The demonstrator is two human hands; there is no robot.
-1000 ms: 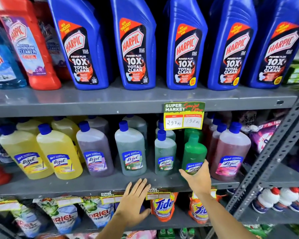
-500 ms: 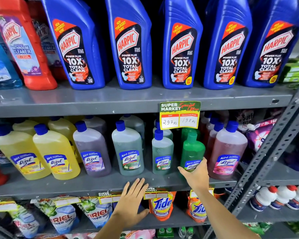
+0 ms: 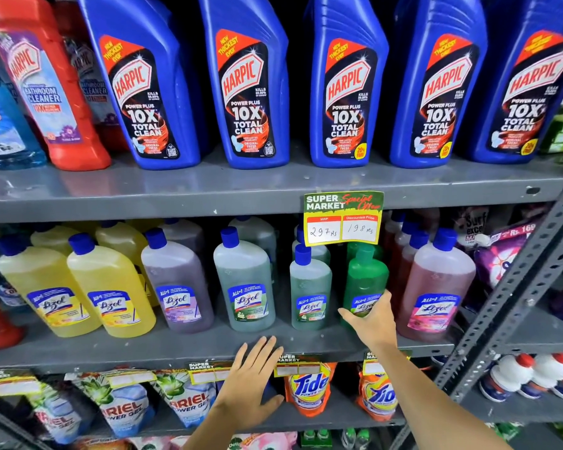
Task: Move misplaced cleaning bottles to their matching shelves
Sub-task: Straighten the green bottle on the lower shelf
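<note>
Right hand (image 3: 369, 319) cupped, fingers spread, against the green bottle (image 3: 364, 280) near the middle shelf's (image 3: 176, 347) front edge, readying a grasp; left hand (image 3: 251, 381) flat, empty, steadying there.

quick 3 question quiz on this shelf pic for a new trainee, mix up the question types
1. True or false: the right hand is at the bright green bottle on the middle shelf.
2. Which brand fills most of the top shelf? A) Tide B) Harpic C) Ariel
3. Fill in: the discounted price on the special offer tag reads ___ Rs.

Key
1. True; it rests on the bottle's lower label area, though a closed grip cannot be confirmed.
2. B; the blue Harpic bottles stand in a row.
3. 198
</note>
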